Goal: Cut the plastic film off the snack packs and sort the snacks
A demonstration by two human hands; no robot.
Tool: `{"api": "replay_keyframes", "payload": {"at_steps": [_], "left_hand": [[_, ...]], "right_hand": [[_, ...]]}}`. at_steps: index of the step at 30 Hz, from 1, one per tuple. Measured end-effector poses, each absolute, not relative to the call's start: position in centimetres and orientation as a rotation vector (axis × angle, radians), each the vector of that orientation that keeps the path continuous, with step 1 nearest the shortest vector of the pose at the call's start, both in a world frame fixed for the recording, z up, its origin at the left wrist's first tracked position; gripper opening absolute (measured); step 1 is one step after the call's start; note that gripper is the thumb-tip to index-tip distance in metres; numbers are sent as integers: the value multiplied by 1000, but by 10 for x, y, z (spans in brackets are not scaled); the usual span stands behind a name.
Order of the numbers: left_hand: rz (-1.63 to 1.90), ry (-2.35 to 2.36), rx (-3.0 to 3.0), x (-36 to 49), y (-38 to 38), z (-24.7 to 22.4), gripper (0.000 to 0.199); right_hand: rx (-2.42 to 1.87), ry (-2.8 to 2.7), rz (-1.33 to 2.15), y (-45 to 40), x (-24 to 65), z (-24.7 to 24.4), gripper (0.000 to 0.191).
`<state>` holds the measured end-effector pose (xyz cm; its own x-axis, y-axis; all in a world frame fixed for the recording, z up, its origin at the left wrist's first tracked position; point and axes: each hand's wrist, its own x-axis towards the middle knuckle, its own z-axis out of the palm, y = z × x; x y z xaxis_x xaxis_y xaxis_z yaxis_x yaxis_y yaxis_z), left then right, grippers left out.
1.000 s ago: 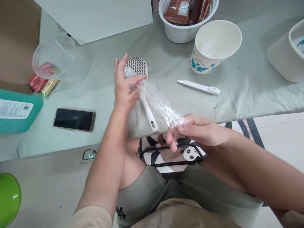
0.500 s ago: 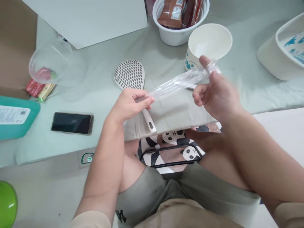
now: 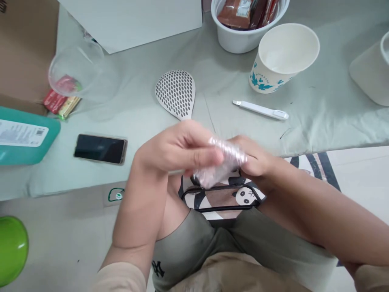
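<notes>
Clear plastic wrap (image 3: 217, 164) is bunched between my two hands, above my lap at the table's front edge, smeared a little by motion. My left hand (image 3: 185, 152) pinches it from the left, with the thumb laid along it. My right hand (image 3: 253, 156) is closed on its other end, its fingers partly hidden behind the plastic. Just beyond my left hand lies a perforated skimmer (image 3: 176, 93), its handle covered by that hand. A white utility knife (image 3: 261, 110) rests on the cloth past my right hand, below a paper cup (image 3: 285, 56) with blue leaves.
A white tub (image 3: 240, 38) of brown packets stands at the back. To the left are a phone (image 3: 100, 148), a teal container (image 3: 27, 136), a clear plastic bowl (image 3: 82, 73) and small red and yellow packets (image 3: 60, 101). Another white container (image 3: 370, 73) is at the right.
The plastic, stretched long between my hands before, is now bunched up. My right hand has moved down and left, close to my left hand, uncovering the utility knife.
</notes>
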<state>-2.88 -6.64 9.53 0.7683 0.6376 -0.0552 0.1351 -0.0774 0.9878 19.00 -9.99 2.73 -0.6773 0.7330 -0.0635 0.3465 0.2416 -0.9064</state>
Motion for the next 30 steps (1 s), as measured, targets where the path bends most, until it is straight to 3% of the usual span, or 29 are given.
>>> {"api": "replay_keyframes", "payload": {"at_steps": [5,12,16,20,22,25,28,30], "left_hand": [[699,784,1491,-23,-53,77,53],[571,1027,1639,-13,-46,48,71],[422,953,1641,-17,-44,46,76],[304,871,1691,-21,-41,54,49],[253,850,1753,-21,-41,57,37],[298,842,1833,-20,-42,55,35],[501,829,1834,-18,-42,49,30],[600,819,1798,-16,-43,46,40]], "right_hand": [[-558,-1926,1848,-107,181,19,50],[-520,-1990,1723,-109,182,33,55],[-773,-1884,1659,-104,195,43,60],[-1165,-1749,1607,-98,209,47,63],[-1271,-1736,1539,-96,211,47,53],[-1413,-1814,1374,-95,208,44,25],[-1487,-1914,1236,-94,202,42,20],[-1452,-1960,1244,-94,199,42,19]]}}
